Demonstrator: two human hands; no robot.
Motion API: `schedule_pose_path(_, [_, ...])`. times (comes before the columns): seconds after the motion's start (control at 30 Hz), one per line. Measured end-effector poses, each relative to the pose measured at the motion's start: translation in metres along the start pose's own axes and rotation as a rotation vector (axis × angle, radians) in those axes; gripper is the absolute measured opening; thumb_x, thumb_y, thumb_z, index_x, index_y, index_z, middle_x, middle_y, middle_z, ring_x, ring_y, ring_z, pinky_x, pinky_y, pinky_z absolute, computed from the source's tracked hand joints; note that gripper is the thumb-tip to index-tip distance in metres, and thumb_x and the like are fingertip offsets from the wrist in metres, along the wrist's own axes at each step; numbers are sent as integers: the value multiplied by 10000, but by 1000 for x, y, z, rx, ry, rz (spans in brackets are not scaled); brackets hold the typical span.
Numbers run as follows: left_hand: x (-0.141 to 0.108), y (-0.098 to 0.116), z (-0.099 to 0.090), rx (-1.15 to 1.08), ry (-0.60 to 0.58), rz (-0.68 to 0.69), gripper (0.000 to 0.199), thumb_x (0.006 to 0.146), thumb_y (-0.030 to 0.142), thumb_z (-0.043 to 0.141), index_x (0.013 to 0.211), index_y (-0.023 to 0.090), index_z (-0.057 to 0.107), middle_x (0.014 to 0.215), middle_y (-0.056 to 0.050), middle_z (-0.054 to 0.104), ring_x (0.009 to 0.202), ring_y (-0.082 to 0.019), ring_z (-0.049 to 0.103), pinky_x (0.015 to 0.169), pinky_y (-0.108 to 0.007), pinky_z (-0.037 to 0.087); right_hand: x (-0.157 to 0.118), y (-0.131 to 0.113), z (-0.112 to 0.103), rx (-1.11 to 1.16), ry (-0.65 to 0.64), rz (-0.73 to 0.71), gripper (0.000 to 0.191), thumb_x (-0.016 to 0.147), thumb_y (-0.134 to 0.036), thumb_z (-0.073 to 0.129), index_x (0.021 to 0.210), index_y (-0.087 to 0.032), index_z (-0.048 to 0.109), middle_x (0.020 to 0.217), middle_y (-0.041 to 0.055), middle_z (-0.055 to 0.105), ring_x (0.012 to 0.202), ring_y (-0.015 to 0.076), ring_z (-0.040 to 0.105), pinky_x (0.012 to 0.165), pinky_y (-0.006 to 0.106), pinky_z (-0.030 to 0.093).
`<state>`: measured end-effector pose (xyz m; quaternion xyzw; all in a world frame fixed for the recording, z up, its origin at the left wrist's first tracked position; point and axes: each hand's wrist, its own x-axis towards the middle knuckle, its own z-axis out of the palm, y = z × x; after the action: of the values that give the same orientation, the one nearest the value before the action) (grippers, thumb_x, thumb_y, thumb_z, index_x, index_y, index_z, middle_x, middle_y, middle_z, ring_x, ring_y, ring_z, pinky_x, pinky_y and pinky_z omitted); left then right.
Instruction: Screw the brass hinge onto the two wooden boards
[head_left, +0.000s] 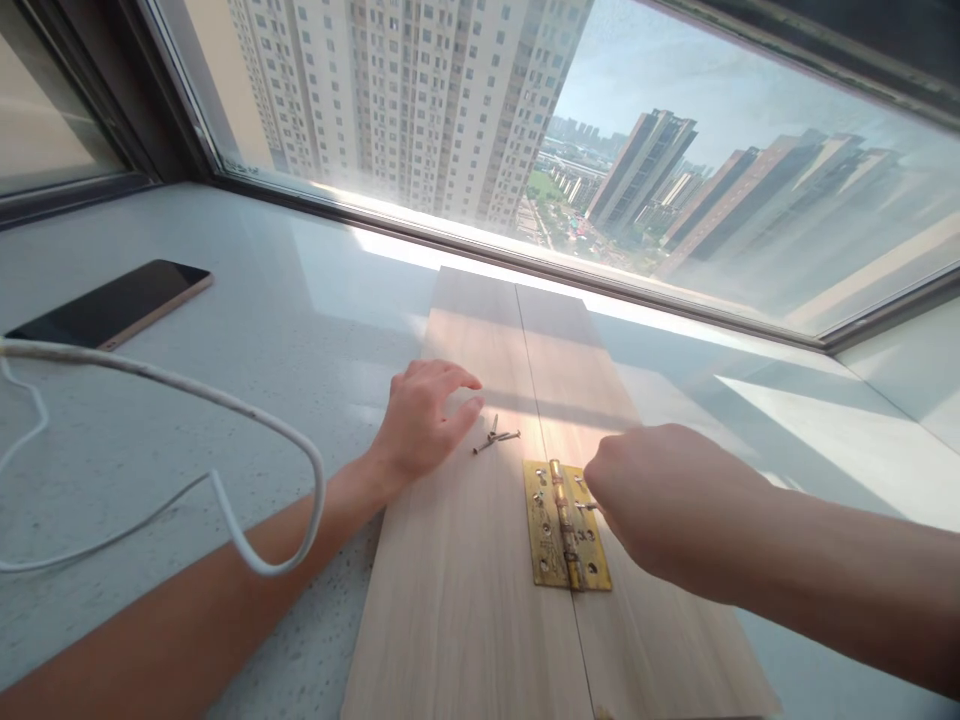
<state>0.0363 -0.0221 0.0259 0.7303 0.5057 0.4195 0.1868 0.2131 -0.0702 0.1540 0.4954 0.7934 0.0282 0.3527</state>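
Note:
A brass hinge (pixel 568 525) lies open across the seam between two pale wooden boards (pixel 465 560). Some screws stand in its holes. My right hand (pixel 645 490) is closed at the hinge's right leaf, beside a screw (pixel 587 506) there; what its fingers hold, if anything, is hidden. Several loose screws (pixel 496 437) lie in a small pile on the left board, above and left of the hinge. My left hand (pixel 435 415) rests near that pile at the board's left edge, thumb and forefinger apart, with nothing between them.
The boards lie on a white speckled sill (pixel 285 300) before a window. A black phone (pixel 112 300) sits at the far left. A white cable (pixel 225 400) loops over my left forearm. The window frame (pixel 525 268) runs behind the boards.

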Motion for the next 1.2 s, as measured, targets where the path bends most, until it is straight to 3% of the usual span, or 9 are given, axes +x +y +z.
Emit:
schedule_pose_path(0.07, [-1, -2, 0, 0, -12, 7, 146, 833, 250, 572, 922, 211, 682, 1001, -20, 702, 1023, -231, 576, 955, -410, 394, 3, 1, -5, -24, -118, 57, 185, 704, -94, 613, 538, -176, 597, 468, -16, 410, 395, 104, 394, 423, 259, 254])
schedule_pose_path(0.13, [-2, -3, 0, -4, -24, 8, 153, 827, 244, 570, 931, 208, 676, 997, -25, 705, 1020, -235, 577, 942, -410, 397, 4, -1, -6, -84, -152, 5, 126, 685, -72, 617, 626, -181, 642, 510, -10, 462, 417, 120, 422, 421, 271, 257])
schedule_pose_path(0.27, [-2, -3, -1, -12, -25, -13, 164, 822, 232, 559, 942, 211, 669, 994, -26, 711, 1022, -235, 581, 937, -419, 391, -6, -8, 14, -304, -2, -260, 196, 677, -15, 602, 698, -199, 667, 579, 17, 558, 470, 165, 481, 423, 302, 230])
schedule_pose_path(0.37, [-1, -2, -1, -6, -4, -55, 162, 815, 225, 554, 927, 219, 671, 984, -21, 715, 1027, -240, 579, 935, -433, 389, -18, -13, 38, -440, 104, -322, 174, 708, -41, 587, 684, -191, 670, 582, 48, 571, 467, 192, 489, 418, 324, 194])
schedule_pose_path(0.47, [-1, -3, -2, -30, 13, -100, 168, 803, 233, 561, 924, 217, 676, 993, -28, 712, 1040, -244, 574, 947, -428, 403, -24, -16, 51, -364, 135, -236, 182, 708, -41, 579, 696, -197, 672, 598, 52, 595, 474, 209, 520, 420, 331, 163])
schedule_pose_path(0.63, [0, -5, -2, -127, 19, -153, 179, 782, 243, 584, 928, 208, 682, 1017, -31, 708, 1055, -234, 576, 958, -399, 431, -15, -11, 40, -68, -11, 7, 280, 719, -1, 533, 752, -236, 681, 643, 27, 652, 509, 190, 550, 451, 300, 143])
schedule_pose_path(0.9, [1, -3, -3, -160, -21, -163, 175, 790, 252, 574, 922, 210, 681, 1029, -30, 715, 1067, -244, 581, 959, -426, 441, -6, 1, 30, 43, 25, 164, 255, 809, -160, 490, 560, -210, 514, 546, 22, 512, 455, 130, 311, 459, 287, 180])
schedule_pose_path(1.07, [0, -5, -2, -145, -27, -147, 167, 795, 251, 570, 921, 213, 673, 1010, -31, 722, 1041, -246, 594, 960, -440, 445, -15, 7, 44, -47, 108, 77, 113, 782, -116, 518, 730, -206, 562, 575, 9, 530, 442, 130, 334, 459, 290, 123])
schedule_pose_path(1.2, [0, -6, -1, -141, -16, -150, 164, 791, 237, 566, 915, 213, 672, 997, -25, 726, 1025, -240, 604, 965, -434, 442, -22, 13, 52, -212, 230, -183, 244, 649, 32, 548, 684, -207, 580, 609, 11, 556, 497, 157, 437, 479, 304, 117])
